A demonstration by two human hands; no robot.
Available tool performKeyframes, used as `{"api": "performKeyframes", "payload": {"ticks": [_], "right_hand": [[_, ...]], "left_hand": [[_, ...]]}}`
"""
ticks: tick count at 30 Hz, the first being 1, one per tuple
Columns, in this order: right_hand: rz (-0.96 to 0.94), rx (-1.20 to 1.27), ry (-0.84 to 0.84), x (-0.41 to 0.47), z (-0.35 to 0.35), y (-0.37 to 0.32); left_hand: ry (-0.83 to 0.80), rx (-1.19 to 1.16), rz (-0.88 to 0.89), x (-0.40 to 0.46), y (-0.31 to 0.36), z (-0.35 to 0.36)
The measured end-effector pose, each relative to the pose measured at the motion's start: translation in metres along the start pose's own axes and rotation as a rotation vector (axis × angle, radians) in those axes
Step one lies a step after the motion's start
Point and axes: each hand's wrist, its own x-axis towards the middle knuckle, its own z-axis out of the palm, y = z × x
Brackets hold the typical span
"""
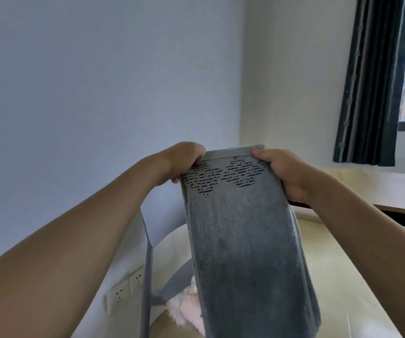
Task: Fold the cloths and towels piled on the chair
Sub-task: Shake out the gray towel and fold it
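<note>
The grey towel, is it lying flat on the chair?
No. The grey towel hangs in the air, its top edge gripped by the left hand and the right hand.

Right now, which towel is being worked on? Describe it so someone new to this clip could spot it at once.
Start at the grey chair by the wall; the grey towel hangs in front of it, held up at its top corners by the left hand and right hand. Unlike the pink cloth below, it is dark grey, with a pale top band and dashed diamond patterns.
</note>
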Motion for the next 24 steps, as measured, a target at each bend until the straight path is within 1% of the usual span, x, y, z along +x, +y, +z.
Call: {"api": "performKeyframes", "payload": {"ticks": [3,5,8,11,13,15,17,19,20,22,24], "right_hand": [[-0.034,-0.149,0.022,0.014,-0.002,0.022],[-0.06,-0.222,0.058,0.025,-0.001,0.036],[-0.105,-0.254,0.139,0.038,0.002,0.048],[-0.19,-0.224,0.264,0.041,0.007,0.049],[-0.236,-0.172,0.335,0.039,0.011,0.05],[-0.253,-0.142,0.39,0.034,0.013,0.055],[-0.212,-0.18,0.417,0.026,0.012,0.065],[-0.081,-0.274,0.378,0.016,0.008,0.085],[0.013,-0.35,0.321,0.01,0.006,0.102],[0.221,-0.531,0.166,-0.004,0.004,0.144],[0.448,-0.607,0.054,-0.018,0.005,0.19]], "left_hand": [[-0.036,0.085,-0.086,0.013,-0.019,0.021],[0.017,0.124,-0.081,0.02,-0.032,0.036],[0.159,0.115,-0.019,0.028,-0.045,0.045],[0.255,0.108,0.076,0.027,-0.045,0.045],[0.294,0.068,0.134,0.022,-0.044,0.045],[0.285,-0.015,0.155,0.013,-0.043,0.047],[0.211,-0.145,0.12,0.001,-0.048,0.057],[0.104,-0.295,0.024,-0.016,-0.061,0.08],[0.03,-0.354,-0.049,-0.026,-0.072,0.096],[-0.18,-0.423,-0.21,-0.049,-0.1,0.138],[-0.377,-0.387,-0.359,-0.071,-0.132,0.182]]}}
